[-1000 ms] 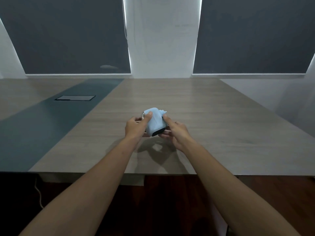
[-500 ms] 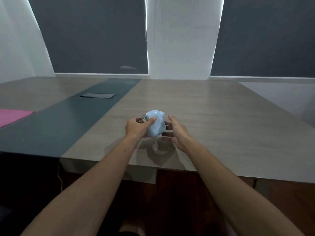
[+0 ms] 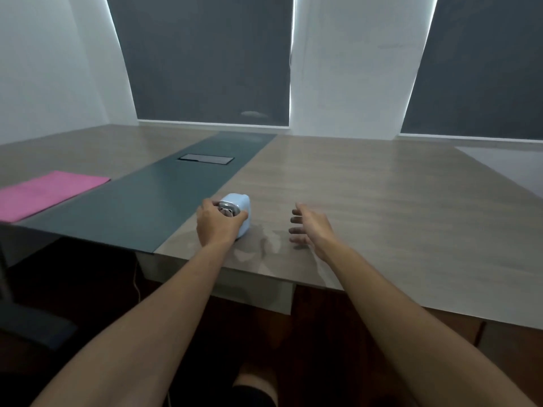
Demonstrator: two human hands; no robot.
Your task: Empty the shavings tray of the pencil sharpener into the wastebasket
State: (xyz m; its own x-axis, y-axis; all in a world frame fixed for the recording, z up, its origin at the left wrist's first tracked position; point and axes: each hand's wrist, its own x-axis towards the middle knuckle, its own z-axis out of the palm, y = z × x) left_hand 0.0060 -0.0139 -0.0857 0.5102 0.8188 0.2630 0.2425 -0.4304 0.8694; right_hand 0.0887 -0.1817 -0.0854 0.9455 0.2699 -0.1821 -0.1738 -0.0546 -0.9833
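Observation:
A pale blue pencil sharpener (image 3: 241,211) with a metal fitting on its near face rests on the wooden table (image 3: 367,201), close to the front edge. My left hand (image 3: 216,226) is wrapped around its near left side, thumb and fingers on the metal part. My right hand (image 3: 308,227) hovers a hand's width to the right of the sharpener, fingers apart and holding nothing. The shavings tray cannot be told apart from the body. No wastebasket is in view.
A dark green strip (image 3: 141,207) runs down the table left of the sharpener, with a black cable hatch (image 3: 206,159) set in it. A pink sheet (image 3: 44,193) lies at the far left. Below the table edge are a dark floor and a chair seat (image 3: 32,327).
My right hand has let go of the sharpener and moved away to the right. The left hand has carried the sharpener left and down onto the table. My view has turned left, showing the pink sheet.

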